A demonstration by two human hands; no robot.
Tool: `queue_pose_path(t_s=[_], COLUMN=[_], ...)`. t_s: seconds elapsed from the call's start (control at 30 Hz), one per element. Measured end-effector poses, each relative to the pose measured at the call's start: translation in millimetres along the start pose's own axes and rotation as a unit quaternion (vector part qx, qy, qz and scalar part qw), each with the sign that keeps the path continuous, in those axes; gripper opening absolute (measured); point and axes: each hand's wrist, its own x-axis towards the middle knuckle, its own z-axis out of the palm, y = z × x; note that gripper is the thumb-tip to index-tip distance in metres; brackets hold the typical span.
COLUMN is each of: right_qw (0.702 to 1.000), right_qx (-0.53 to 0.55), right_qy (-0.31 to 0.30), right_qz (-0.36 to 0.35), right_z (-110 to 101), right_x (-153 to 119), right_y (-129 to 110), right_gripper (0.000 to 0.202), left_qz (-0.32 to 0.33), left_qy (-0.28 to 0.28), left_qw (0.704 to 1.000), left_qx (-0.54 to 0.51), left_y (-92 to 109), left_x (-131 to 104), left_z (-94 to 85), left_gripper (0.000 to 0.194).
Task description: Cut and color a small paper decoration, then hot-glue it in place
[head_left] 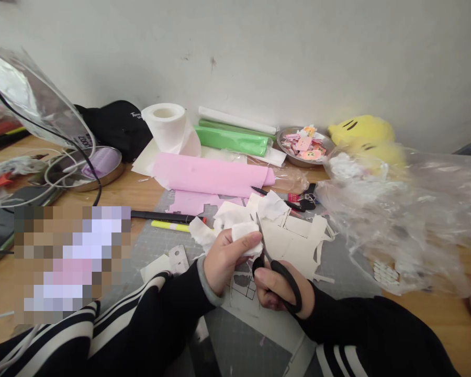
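Note:
My left hand (232,252) pinches a small white piece of soft material (244,229), thumb on top; whether it is tissue or cloth I cannot tell. In my right hand (284,289) are black-handled scissors (286,283), fingers through the loops. Their blades point up and away, parted, at the right edge of the white piece. Loose white scraps (273,205) lie just behind. Under both hands is cream paper (294,242) with cut-outs and drawn black lines, resting on a grey cutting mat (349,269).
Behind the mat lie folded pink sheets (215,175), a green roll (233,140) and a white roll (168,128). A metal bowl of small cut pieces (304,146) and clear plastic bags (400,209) stand right. A steel ruler (179,259) and yellow pen (168,225) lie left.

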Motion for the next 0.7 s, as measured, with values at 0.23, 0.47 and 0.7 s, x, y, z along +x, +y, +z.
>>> queue_pose_path(t_s=[0.23, 0.47, 0.7], right_qw=[0.999, 0.997, 0.999], right_qx=[0.002, -0.002, 0.018], right_qy=[0.005, -0.033, -0.018], right_qz=[0.046, 0.074, 0.02], right_z=[-1.5, -5.0, -3.6], right_x=[-0.5, -5.6, -4.2], right_y=[-2.7, -9.7, -3.5], right_gripper=[0.055, 0.057, 0.057], left_qz=[0.043, 0.001, 0.007], left_qy=[0.058, 0.002, 0.021], left_qw=[0.992, 0.997, 0.999], left_qx=[0.106, 0.073, 0.044], left_y=[-2.1, 3.4, 3.0], left_x=[0.3, -0.1, 0.6], left_z=[-1.3, 1.3, -0.5], left_gripper=[0.052, 0.047, 0.042])
